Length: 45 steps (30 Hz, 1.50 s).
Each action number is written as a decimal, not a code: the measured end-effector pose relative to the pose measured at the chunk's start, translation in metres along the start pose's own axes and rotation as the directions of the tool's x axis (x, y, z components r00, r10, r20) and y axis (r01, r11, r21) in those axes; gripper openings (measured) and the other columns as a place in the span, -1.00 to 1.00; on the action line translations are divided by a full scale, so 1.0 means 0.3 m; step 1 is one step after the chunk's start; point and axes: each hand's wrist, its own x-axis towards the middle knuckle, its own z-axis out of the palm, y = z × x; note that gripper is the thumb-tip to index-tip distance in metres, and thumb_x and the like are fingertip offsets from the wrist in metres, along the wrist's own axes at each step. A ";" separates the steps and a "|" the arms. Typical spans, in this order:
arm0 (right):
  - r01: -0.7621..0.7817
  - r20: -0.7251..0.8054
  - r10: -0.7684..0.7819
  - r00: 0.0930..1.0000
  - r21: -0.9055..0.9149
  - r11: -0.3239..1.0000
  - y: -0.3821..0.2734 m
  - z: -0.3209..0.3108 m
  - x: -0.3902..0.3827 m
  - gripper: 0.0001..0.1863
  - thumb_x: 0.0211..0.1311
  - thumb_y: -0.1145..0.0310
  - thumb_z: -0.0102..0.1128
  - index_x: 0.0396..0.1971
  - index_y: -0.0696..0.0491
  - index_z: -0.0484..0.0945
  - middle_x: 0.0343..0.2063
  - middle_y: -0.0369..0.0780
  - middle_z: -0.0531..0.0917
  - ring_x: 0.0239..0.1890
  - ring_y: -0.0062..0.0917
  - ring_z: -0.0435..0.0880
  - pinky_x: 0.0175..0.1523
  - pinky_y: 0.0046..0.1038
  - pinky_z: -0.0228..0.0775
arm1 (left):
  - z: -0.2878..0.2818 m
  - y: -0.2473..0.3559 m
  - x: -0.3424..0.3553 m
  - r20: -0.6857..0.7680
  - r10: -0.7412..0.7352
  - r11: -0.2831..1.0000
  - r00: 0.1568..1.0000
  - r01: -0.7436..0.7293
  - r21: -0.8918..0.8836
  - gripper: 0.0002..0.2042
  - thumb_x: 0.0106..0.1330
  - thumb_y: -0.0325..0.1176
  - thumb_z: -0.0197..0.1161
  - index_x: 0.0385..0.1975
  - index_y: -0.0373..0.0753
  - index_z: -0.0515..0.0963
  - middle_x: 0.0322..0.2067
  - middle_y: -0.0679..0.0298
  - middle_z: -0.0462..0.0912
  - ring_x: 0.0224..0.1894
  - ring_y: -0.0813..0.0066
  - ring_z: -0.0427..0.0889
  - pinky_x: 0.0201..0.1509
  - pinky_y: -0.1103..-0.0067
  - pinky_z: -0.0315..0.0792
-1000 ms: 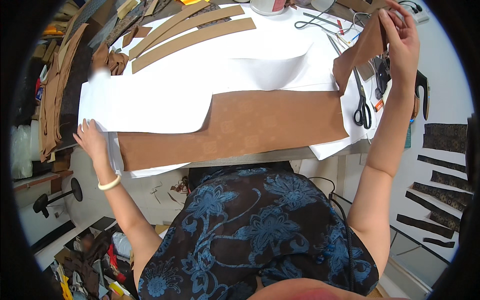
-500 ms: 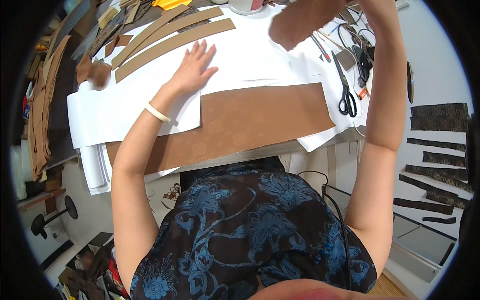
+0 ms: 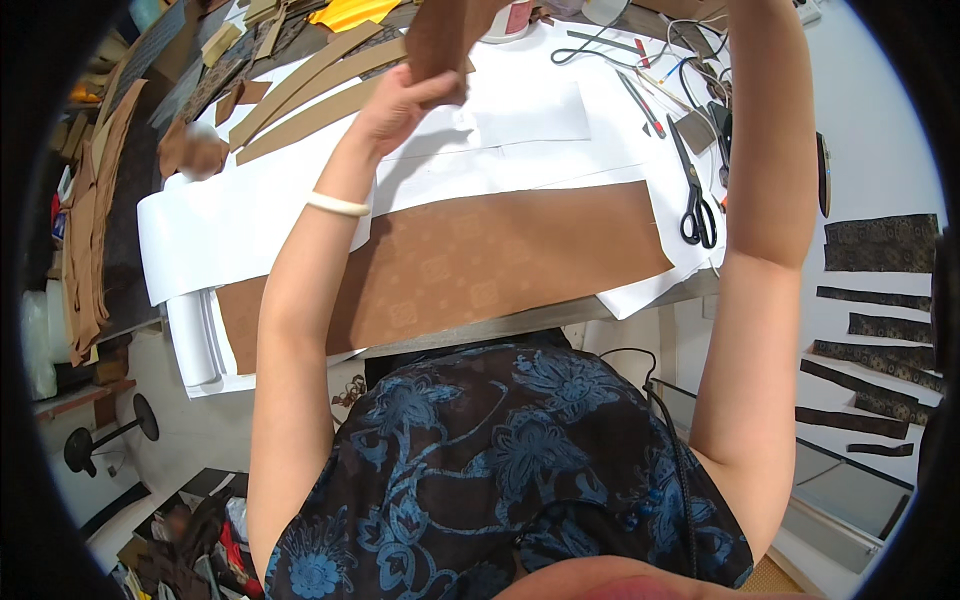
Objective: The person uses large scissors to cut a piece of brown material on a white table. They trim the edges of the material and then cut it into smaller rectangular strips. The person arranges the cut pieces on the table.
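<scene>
A dark brown piece of cloth hangs in the air over the far part of the table, its upper end cut off by the top of the picture. My left hand grips the lower end of it, thumb across the front. My right forearm reaches up past the top edge, so the right hand is out of sight. Nearer me lies a large brown patterned cloth panel, flat on white paper along the table's front edge.
Black-handled scissors lie right of the panel. Behind them are tangled cables. Curved tan strips rest at the far left, with a yellow piece beyond. Dark patterned strips are at the far right.
My left hand has lifted off the white paper and taken hold of the brown cloth, which has moved left. My right hand has gone beyond the top edge.
</scene>
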 end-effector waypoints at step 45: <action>-0.625 -0.164 0.603 0.781 -0.197 0.756 0.688 0.356 -0.795 -0.77 0.17 0.28 0.44 -0.23 0.05 0.69 -0.46 -0.32 0.67 -0.52 -0.59 0.54 -0.32 -0.46 0.44 | -0.232 -0.051 -0.270 -0.454 0.431 0.230 0.780 0.391 0.891 -0.50 0.21 -0.15 0.54 -0.03 -0.32 0.47 -0.52 0.28 0.56 -0.46 0.41 0.60 -0.31 0.50 0.50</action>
